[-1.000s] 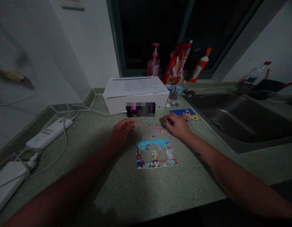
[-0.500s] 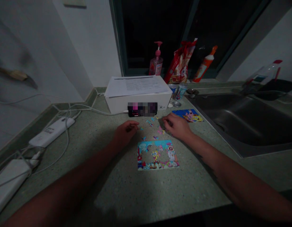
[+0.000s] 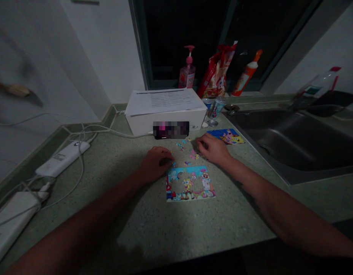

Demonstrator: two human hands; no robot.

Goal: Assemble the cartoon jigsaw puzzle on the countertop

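Note:
A partly filled cartoon jigsaw puzzle lies on the speckled counter in front of me. Several loose puzzle pieces are scattered just behind it. My left hand rests palm down at the puzzle's upper left corner, fingers curled over a spot by a loose piece; what is under them is hidden. My right hand lies on the loose pieces to the right, fingers bent and pressing down. A picture card with the same cartoon lies beyond my right hand.
A white box topped with paper and a dark phone stand behind the pieces. Chargers and cables lie at left. A steel sink is at right. A pink pump bottle, a red bag and an orange-capped bottle line the window sill.
My left hand slid forward and down to the puzzle's upper left corner. My right hand stayed on the loose pieces. The view shifted slightly.

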